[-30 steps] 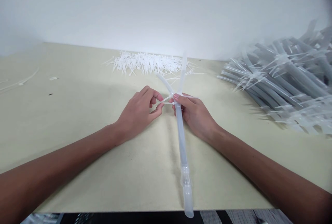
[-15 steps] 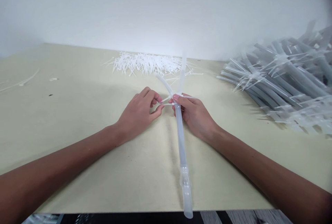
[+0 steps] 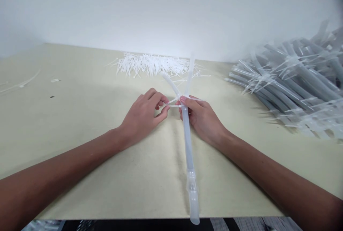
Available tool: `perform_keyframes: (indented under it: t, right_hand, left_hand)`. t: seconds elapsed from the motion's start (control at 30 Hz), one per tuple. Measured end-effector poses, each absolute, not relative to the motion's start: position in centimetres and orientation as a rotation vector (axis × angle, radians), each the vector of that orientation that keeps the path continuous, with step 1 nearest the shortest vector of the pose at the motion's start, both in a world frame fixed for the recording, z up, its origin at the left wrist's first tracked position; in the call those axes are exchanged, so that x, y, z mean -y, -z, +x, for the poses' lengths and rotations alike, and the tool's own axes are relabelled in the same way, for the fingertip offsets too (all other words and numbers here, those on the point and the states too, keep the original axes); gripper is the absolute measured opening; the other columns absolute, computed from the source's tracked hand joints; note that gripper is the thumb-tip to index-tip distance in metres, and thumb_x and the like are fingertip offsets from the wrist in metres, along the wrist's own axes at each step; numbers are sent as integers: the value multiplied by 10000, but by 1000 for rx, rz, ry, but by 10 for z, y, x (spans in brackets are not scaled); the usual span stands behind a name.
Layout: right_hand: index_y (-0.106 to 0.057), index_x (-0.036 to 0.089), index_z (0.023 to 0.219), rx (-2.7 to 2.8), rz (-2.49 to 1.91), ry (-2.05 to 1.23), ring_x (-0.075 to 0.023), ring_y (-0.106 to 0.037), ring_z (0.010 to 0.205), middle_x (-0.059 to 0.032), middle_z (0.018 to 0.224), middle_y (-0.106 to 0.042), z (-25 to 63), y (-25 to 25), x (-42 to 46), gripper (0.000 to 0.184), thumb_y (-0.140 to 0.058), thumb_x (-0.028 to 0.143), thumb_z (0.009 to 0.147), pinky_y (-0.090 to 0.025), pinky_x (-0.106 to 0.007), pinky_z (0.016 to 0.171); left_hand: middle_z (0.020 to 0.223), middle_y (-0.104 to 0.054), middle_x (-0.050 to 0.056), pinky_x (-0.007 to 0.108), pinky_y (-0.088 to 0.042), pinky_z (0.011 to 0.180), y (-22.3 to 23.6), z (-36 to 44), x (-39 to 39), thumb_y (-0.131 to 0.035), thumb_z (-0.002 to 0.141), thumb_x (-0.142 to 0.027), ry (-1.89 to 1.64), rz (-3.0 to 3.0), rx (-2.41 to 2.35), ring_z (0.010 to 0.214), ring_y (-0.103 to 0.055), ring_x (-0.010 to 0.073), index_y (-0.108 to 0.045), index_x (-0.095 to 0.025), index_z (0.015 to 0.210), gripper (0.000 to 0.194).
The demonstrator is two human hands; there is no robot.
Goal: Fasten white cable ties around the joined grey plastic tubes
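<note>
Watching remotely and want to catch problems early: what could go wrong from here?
The long translucent plastic tube overhangs the front edge of the beige board table, so it might slide off. The thin white nylon cable tie seems held only by the fingers of the left hand and the right hand, so it could slip.

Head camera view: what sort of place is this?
Likely a small assembly workshop: a pile of white cable ties, a heap of tied plastic tubes, and a beige worktop.

Crossed translucent plastic tubes (image 3: 187, 141) with white cable tie (image 3: 174, 105)
</note>
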State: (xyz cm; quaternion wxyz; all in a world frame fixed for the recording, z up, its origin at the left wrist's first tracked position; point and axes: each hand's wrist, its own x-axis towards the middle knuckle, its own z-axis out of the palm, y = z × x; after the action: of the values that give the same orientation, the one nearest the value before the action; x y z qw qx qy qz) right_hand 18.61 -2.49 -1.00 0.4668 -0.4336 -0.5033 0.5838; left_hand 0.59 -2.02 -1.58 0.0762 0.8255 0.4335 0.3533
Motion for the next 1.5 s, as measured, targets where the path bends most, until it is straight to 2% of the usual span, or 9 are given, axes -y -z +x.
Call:
perform_keyframes:
  t: [0.37,0.6,0.9,1.07,1.27,1.5]
  right_hand:
    - [-651,162,673,1225,-1065,-1431,-99,-420,653,-9,828,-433,186,10,26,279,-599,407,796,-320,-271,576]
    - [-648,163,677,1228,-1064,-1431,-104,-425,651,-6,782,-438,186,11,25,276,-606,410,793,-316,-272,579]
    - [-657,176,708,1263,-1088,-1419,-106,-420,654,-10,819,-441,187,12,26,285,-584,434,805,-325,-277,580]
    - [-653,175,716,1268,-1090,-1430,-107,-419,655,-10,797,-440,187,11,26,286,-582,435,810,-326,-277,585]
    - [-660,170,720,1270,-1088,-1422,-107,-419,653,-13,796,-440,187,12,25,290,-589,437,807,-326,-277,585]
    - [-666,175,728,1273,-1085,-1427,-110,-425,669,-15,816,-451,188,13,25,290,-582,439,813,-334,-278,596]
  left_hand:
    - [932,-557,20,322,-436,759,17,6,19,-481,867,-244,-953,2499,-1257,799,-555,140,-538,-196,938,103]
    - [959,-565,16,331,-432,806,15,5,21,-473,859,-225,-975,2346,-1225,874,-550,144,-514,-202,1053,200]
    - [868,-611,-4,293,-451,699,14,3,18,-413,855,-162,-997,2009,-1267,819,-581,140,-537,-227,979,188]
    - [808,-603,-21,311,-449,726,15,3,14,-385,834,-148,-954,1797,-1211,773,-574,136,-537,-245,973,228]
    - [817,-597,-21,322,-416,789,14,3,15,-405,847,-195,-949,1719,-1197,813,-562,144,-542,-239,978,194]
    - [813,-592,-41,292,-390,767,12,4,16,-411,887,-288,-921,1703,-1265,815,-554,131,-550,-257,962,161]
